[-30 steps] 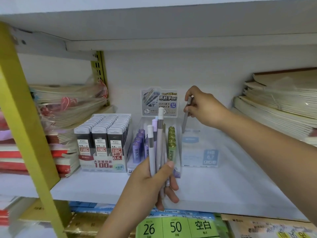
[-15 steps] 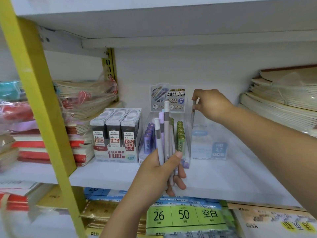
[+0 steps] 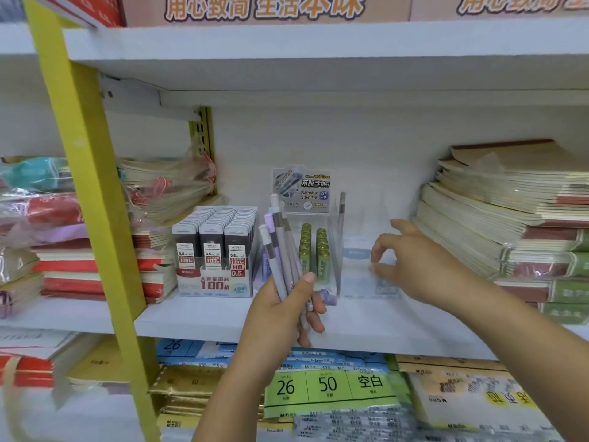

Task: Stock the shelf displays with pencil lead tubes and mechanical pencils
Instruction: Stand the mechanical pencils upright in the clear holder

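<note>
My left hand (image 3: 283, 311) grips a bundle of several grey and lilac mechanical pencils (image 3: 278, 247), held upright in front of the shelf. A single grey pencil (image 3: 341, 215) stands in the back left corner of a clear display box (image 3: 363, 266). My right hand (image 3: 404, 260) hovers in front of that box with loosely curved fingers and holds nothing. Left of the clear box, a clear tray holds green lead tubes (image 3: 314, 250) and purple ones, mostly hidden behind the bundle. A box of black 0.5 lead cases (image 3: 216, 247) sits further left.
Stacks of notebooks (image 3: 503, 224) fill the shelf's right side, and wrapped red and cream notebooks (image 3: 153, 218) the left. A yellow upright post (image 3: 92, 193) runs down the left. The white shelf board (image 3: 382, 327) has bare room in front of the clear box. Paper packs (image 3: 328, 387) lie below.
My right hand has let go of the single grey pencil, now standing in the clear box, and has drawn back and down. The view has tilted upward.
</note>
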`<state>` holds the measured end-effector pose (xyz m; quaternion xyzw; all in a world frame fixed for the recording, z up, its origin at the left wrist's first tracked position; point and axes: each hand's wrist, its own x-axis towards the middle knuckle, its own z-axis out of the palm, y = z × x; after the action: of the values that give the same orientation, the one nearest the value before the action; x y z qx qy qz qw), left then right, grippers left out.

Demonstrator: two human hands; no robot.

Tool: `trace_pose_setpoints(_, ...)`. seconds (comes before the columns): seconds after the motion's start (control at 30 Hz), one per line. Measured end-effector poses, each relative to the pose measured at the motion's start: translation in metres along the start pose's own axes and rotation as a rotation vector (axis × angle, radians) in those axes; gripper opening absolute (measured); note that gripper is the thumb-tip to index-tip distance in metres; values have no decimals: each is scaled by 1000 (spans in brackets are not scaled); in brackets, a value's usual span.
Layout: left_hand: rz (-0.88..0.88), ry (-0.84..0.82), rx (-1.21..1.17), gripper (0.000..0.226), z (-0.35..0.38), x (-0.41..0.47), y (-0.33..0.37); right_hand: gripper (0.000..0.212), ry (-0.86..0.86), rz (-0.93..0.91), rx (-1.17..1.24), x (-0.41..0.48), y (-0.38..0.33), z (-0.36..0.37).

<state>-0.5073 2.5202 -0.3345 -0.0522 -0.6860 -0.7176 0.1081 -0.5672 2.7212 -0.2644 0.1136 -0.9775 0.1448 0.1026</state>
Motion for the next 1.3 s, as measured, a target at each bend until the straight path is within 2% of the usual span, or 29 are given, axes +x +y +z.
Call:
trace_pose_setpoints(0.03, -14, -5, -5, 37, -1, -2, -1, 5, 37, -2, 13, -4, 0, 0)
trace_pose_setpoints(0.2, -53, -108, 53, 30, -7, -14, -3, 8, 76, -36, -27, -25, 1, -3)
trace_pose_setpoints(0.27, -61, -131, 52, 32, -7, -19, 1, 2, 81, -48, -36, -33, -2, -4)
trace_pose_setpoints(0.3, -74, -142, 38, 35, -7, -22, 4, 8, 86, -52, -33, -37, -3, -6)
trace_pose_setpoints(0.37, -104, -184, -28, 36, -5, -29, 9, 34, 104, -47, -48, -43, -2, -8)
trace_pose_setpoints(0.43, -126, -253, -106, 34, -3, -39, 16, 48, 217, -77, -25, -53, -6, -13)
trace_pose_setpoints(0.47, -129, -287, -126, 34, -2, -44, 20, 48, 284, -127, 49, -59, -11, -17)
trace_pose_setpoints(0.53, -118, -347, -133, 41, 0, -54, 31, 43, 304, -219, 379, -73, -24, -25)
trace_pose_setpoints(0.63, -110, -420, -78, 50, 2, -67, 52, 41, 128, -242, 860, -93, -49, -36)
trace_pose_setpoints(0.77, -131, -502, 6, 40, 1, -72, 71, 38, 120, -237, 1079, -103, -61, -47)
trace_pose_setpoints(0.83, -137, -464, -1, 36, 1, -69, 72, 36, 122, -193, 1159, -101, -60, -52)
trace_pose_setpoints(0.9, -136, -359, -18, 35, -1, -62, 67, 34, 227, -160, 1195, -92, -57, -60)
trace_pose_setpoints(1.0, -108, -193, 17, 31, -4, -51, 51, 37, 467, -190, 1141, -68, -45, -78)
trace_pose_setpoints(1.07, -90, -155, 22, 24, -5, -43, 41, 39, 526, -223, 1014, -46, -38, -88)
trace_pose_setpoints(1.2, -69, -119, -24, 18, -2, -20, 34, 40, 467, -234, 647, 1, -32, -80)
trace_pose_setpoints(1.3, -31, -79, -107, 19, 1, -3, 31, 37, 390, -255, 497, 28, -27, -61)
